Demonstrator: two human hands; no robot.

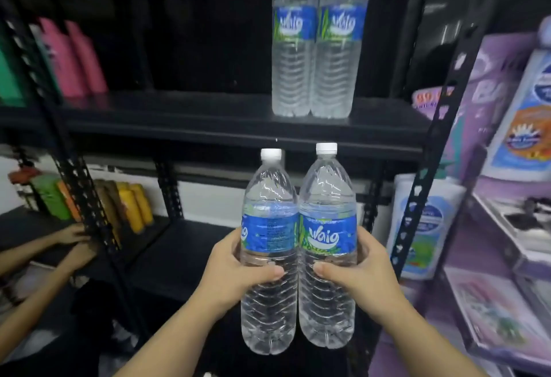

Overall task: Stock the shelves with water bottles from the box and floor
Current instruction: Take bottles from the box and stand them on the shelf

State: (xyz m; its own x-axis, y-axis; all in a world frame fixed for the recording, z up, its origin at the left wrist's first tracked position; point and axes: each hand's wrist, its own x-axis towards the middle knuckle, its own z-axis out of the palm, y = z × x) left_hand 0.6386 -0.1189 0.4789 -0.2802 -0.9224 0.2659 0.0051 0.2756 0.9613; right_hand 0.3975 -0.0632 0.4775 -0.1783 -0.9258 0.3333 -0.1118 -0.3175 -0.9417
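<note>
Left hand (238, 269) and right hand (362, 272) each grasp a bottle (269, 257), touching; lifting to the shelf (238, 126), caps could strike its edge.

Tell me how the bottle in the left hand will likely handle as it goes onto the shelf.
The left-hand bottle looks full, so probably heavy. Its thin ribbed wall may flex under the left hand. Tall and narrow, it could tip if set down crooked on the shelf.

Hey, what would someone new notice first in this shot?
Two water bottles held side by side at centre, the left hand and right hand each gripping one. Above, two matching bottles stand on the black shelf.
</note>
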